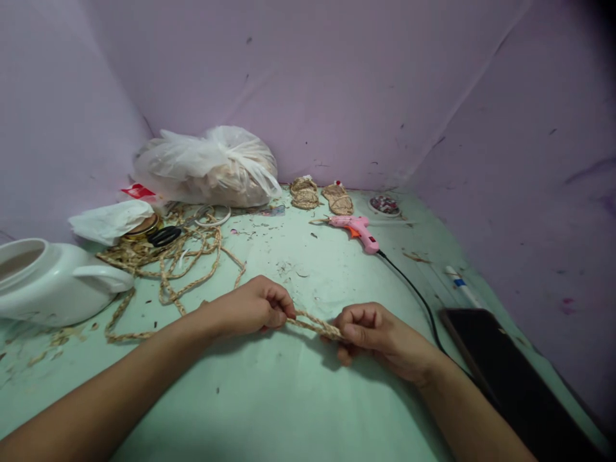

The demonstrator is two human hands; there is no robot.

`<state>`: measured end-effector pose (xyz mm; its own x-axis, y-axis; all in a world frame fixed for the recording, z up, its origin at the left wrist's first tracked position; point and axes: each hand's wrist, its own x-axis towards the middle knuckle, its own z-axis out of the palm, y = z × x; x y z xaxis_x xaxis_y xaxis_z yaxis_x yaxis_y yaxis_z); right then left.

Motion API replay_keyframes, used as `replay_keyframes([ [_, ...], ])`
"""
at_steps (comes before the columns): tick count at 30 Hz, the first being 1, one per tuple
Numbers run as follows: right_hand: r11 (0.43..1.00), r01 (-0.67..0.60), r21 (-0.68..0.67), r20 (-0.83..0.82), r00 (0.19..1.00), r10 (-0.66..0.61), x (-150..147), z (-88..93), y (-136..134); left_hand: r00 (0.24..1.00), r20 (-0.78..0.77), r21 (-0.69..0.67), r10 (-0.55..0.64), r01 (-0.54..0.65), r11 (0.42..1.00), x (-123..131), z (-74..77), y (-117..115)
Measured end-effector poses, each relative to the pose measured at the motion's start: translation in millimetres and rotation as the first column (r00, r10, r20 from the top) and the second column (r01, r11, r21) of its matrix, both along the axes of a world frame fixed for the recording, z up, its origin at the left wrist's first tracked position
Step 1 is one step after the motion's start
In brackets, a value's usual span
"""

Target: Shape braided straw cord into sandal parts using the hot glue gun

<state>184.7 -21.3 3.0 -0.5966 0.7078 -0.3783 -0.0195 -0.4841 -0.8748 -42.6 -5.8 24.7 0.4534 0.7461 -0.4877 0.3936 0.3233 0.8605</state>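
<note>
A length of braided straw rope (310, 320) stretches between my two hands just above the green tabletop, doubled into two strands. My left hand (262, 305) pinches it at the left end of this stretch. At the right, my right hand (368, 330) grips the strands where they come together, thumb on top. The fingertips hide the rope's ends. More of the braided rope (192, 279) lies in loose loops on the table to the left, beyond my left forearm.
A pink glue gun (353, 230) with a black cord lies right of centre. Behind it are two small woven slippers (338, 199) and a dish of beads (385, 205). A white pot (58, 282), black-handled scissors (164, 236) and a plastic bag (216, 168) are left; a black tablet-like slab (510, 378) lies right.
</note>
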Motion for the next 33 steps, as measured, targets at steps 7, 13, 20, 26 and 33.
replay_keyframes([
  [7, 0.995, -0.027, 0.096, 0.125, 0.992, 0.015, -2.4, -2.8, 0.6, 0.998, 0.066, -0.024, -0.01, 0.012, 1.0, 1.0, 6.7, -2.1],
  [13, 0.992, -0.059, 0.109, 0.149, 0.988, 0.043, -0.3, -5.2, 3.0, 0.992, 0.122, 0.014, -0.038, 0.037, 0.999, -0.8, 6.7, -1.3],
  [20, 0.986, -0.041, 0.164, 0.182, 0.983, 0.011, -2.4, -2.4, 3.4, 1.0, 0.029, 0.128, 0.003, -0.007, 0.992, 2.9, 7.1, -3.6],
  [26, 0.982, 0.01, 0.188, 0.262, 0.963, -0.06, -5.4, -3.3, 2.5, 0.994, -0.096, 0.289, 0.055, -0.025, 0.957, 6.2, 4.7, -6.1],
  [33, 0.954, 0.101, 0.283, 0.203, 0.966, -0.163, -12.0, -5.6, 0.7, 0.972, -0.223, 0.448, 0.078, 0.032, 0.893, 9.5, 0.8, -11.0],
])
